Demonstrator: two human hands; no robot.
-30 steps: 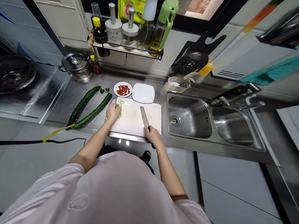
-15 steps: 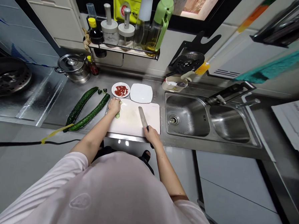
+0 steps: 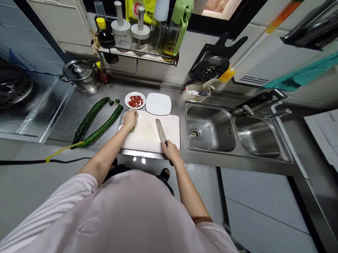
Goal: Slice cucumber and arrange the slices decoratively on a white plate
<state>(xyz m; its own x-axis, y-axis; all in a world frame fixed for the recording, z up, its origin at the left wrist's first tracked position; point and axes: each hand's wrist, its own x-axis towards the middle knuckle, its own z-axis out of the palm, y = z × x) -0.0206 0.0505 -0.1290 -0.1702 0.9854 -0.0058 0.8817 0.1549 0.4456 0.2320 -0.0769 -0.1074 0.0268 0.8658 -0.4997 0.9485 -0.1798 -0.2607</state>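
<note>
A white cutting board [image 3: 147, 138] lies on the steel counter. At its left end my left hand [image 3: 130, 119] is closed over green cucumber slices [image 3: 132, 130], which show only at its edge. My right hand [image 3: 171, 151] is wrapped round the black handle of a knife [image 3: 160, 130], whose blade rests over the right half of the board, pointing away from me. Two long cucumbers [image 3: 102, 128] lie left of the board, with small cut ends [image 3: 111, 102] beyond them. Behind the board are a plate of chopped red pieces [image 3: 135, 101] and a bare white plate [image 3: 158, 104].
A double steel sink [image 3: 211, 128] is on the right, and a lidded pot [image 3: 81, 76] stands at the back left beside a small red bottle [image 3: 104, 74]. A rack [image 3: 138, 56] with bottles and jars hangs above the counter. A yellow strip [image 3: 64, 149] touches the cucumbers.
Fewer cucumber slices show beside my left hand, which now covers more of them. The knife and my right hand keep nearly the same place. The whole view has shifted slightly.
</note>
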